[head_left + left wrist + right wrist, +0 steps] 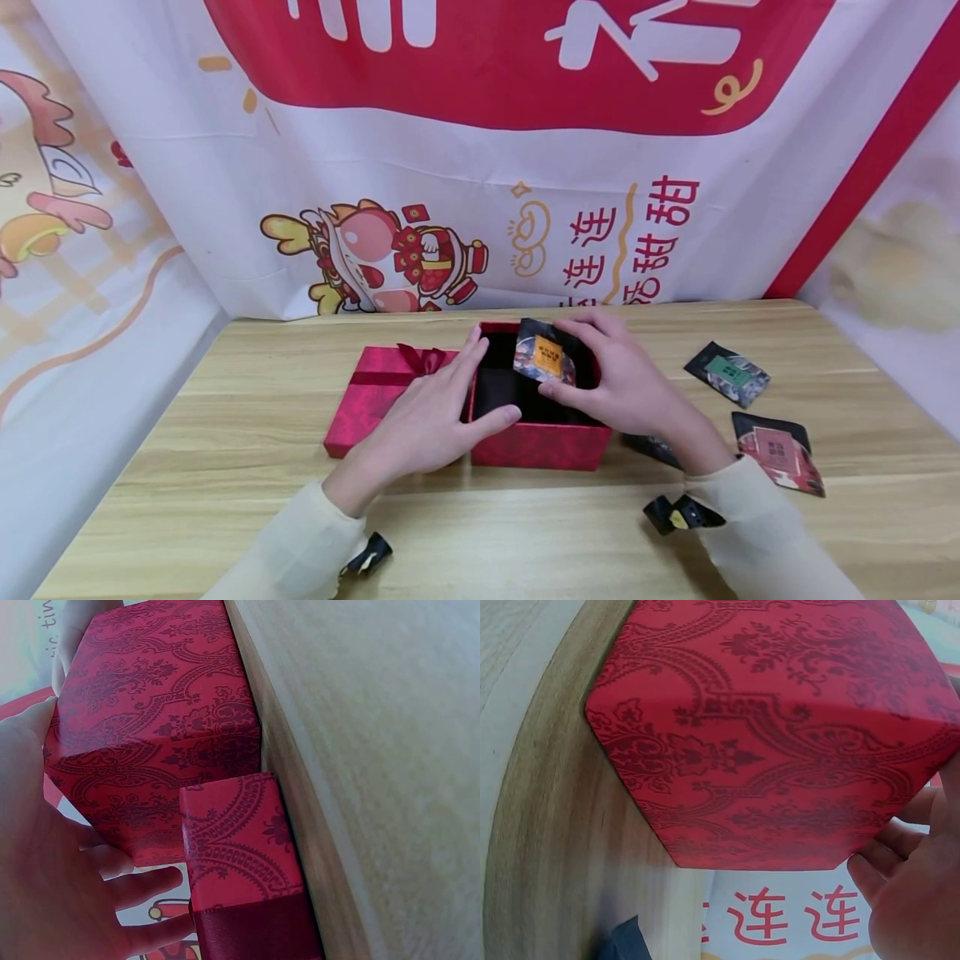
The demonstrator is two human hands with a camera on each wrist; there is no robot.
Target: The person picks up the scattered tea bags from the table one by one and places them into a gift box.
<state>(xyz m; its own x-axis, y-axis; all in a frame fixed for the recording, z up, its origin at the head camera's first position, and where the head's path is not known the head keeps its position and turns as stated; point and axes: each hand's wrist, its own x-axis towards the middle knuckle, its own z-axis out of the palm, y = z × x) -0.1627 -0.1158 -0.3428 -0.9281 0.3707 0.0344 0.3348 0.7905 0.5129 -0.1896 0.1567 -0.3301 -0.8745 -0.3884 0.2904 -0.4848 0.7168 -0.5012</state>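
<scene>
A red patterned gift box [536,447] stands uncovered on the table, its inside black. My left hand [431,421] rests at the box's left wall, fingers fairly straight and spread, thumb reaching over the opening. In the left wrist view, the fingers [142,889] pass along the box's side. Over the opening, my right hand [626,379] pinches a small dark sachet with an orange label [546,354] between thumb and fingers. The sachet is tilted, label side up. A flat dark piece [498,387] shows inside the box below it.
The matching lid with a ribbon bow [356,412] lies left of the box. To the right lie a green-labelled sachet [727,373] and a red-labelled sachet [780,452]. Another dark sachet [652,450] is partly hidden under the right wrist. A printed cloth [480,158] hangs behind the table.
</scene>
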